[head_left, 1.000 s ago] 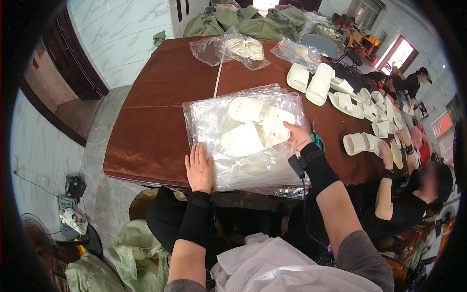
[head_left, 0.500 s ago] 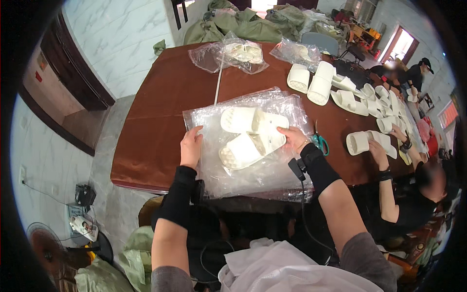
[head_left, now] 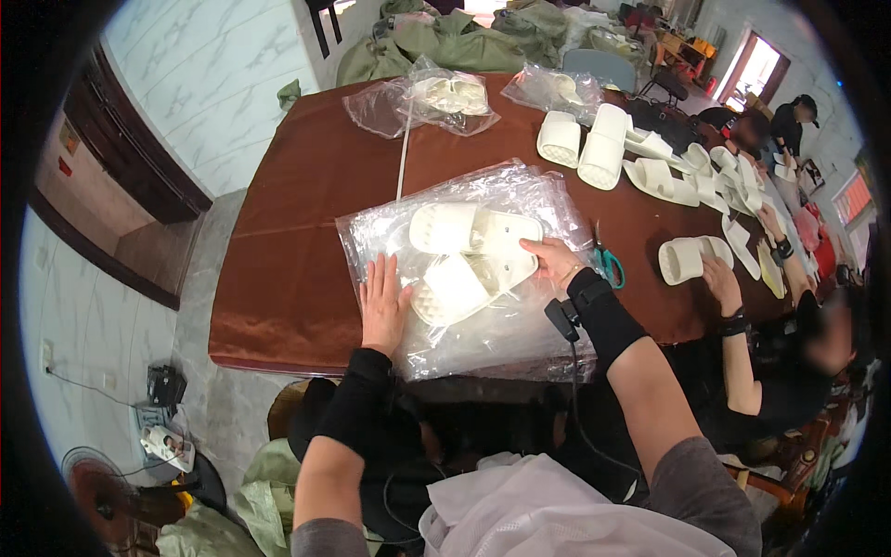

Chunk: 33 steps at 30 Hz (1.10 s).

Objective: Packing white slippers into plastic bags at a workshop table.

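A pair of cream slippers lies side by side on a stack of clear plastic bags, over the brown-covered table. My right hand pinches the near slipper at its right end, thumb on top. The far slipper touches it and rests just beyond. To the left of the pair, my left hand lies flat on the bags with fingers outstretched and nothing held. Just right of the bag stack are scissors with teal handles.
Bagged slippers and another clear bag lie at the table's far side. Several loose cream slippers spread toward the right. There a co-worker's hand holds another pair. Green sacks are piled behind the table.
My left hand has come down from the bags' left edge, moved right and flattened onto them. The right hand keeps its hold on the slipper. The view has shifted slightly.
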Each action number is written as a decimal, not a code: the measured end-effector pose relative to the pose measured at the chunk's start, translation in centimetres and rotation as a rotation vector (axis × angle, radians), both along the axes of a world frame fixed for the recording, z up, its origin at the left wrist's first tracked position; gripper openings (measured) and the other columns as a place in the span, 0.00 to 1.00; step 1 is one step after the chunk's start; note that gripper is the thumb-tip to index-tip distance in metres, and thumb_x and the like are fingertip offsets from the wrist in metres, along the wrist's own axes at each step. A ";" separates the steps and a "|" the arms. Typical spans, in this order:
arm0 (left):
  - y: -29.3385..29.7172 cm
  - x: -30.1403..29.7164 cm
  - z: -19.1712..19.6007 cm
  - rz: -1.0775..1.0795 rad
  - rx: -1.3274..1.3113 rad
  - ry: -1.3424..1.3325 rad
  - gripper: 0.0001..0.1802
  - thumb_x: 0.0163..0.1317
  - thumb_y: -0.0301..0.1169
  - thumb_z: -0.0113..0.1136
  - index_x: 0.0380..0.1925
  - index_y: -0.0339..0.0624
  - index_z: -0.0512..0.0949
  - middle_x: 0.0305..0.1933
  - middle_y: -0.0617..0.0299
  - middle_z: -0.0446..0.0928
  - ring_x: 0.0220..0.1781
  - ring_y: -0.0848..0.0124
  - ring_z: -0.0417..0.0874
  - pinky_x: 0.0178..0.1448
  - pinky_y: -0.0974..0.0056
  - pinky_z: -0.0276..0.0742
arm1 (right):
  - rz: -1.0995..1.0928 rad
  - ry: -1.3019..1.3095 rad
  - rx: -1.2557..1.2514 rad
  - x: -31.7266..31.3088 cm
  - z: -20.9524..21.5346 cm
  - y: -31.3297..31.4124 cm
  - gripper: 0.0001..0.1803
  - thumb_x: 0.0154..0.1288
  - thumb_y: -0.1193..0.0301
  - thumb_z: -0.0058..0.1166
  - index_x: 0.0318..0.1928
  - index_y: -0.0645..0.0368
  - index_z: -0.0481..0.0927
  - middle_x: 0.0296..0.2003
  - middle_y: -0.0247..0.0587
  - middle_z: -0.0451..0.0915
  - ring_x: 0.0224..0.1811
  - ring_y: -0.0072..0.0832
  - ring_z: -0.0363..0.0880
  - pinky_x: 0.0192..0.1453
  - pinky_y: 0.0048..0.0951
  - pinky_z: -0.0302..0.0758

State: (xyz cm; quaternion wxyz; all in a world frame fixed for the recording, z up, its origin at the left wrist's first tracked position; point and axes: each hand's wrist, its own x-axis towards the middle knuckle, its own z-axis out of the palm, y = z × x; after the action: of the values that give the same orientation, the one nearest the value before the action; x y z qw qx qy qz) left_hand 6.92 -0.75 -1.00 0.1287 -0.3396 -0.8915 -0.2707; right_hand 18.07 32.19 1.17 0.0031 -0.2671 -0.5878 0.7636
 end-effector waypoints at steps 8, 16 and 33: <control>-0.7 0.6 -1.0 0.077 -0.115 -0.004 0.34 0.68 0.40 0.51 0.72 0.49 0.56 0.78 0.56 0.50 0.79 0.55 0.49 0.76 0.45 0.49 | -0.011 -0.091 0.221 4.9 6.5 8.5 0.23 0.63 0.60 0.62 0.48 0.70 0.80 0.41 0.43 0.84 0.39 0.33 0.85 0.41 0.38 0.84; -0.5 0.9 -0.8 0.091 -0.132 0.038 0.34 0.66 0.41 0.52 0.71 0.49 0.58 0.78 0.57 0.50 0.79 0.55 0.49 0.76 0.44 0.49 | -0.580 0.120 0.984 14.4 15.3 15.4 0.23 0.62 0.57 0.62 0.50 0.62 0.80 0.38 0.38 0.84 0.36 0.26 0.85 0.32 0.33 0.84; -1.1 0.3 -2.0 0.101 -0.130 0.032 0.35 0.66 0.41 0.55 0.71 0.45 0.58 0.77 0.60 0.53 0.78 0.59 0.51 0.76 0.47 0.50 | -0.027 -0.152 0.128 5.6 3.3 -3.2 0.26 0.66 0.55 0.56 0.52 0.66 0.77 0.40 0.47 0.84 0.38 0.33 0.86 0.37 0.37 0.85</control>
State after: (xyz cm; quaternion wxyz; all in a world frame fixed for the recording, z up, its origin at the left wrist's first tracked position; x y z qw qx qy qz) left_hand 7.23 -1.81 -3.03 0.1342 -0.3061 -0.9210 -0.2000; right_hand 23.71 29.01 4.46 -0.0141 -0.3314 -0.6303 0.7019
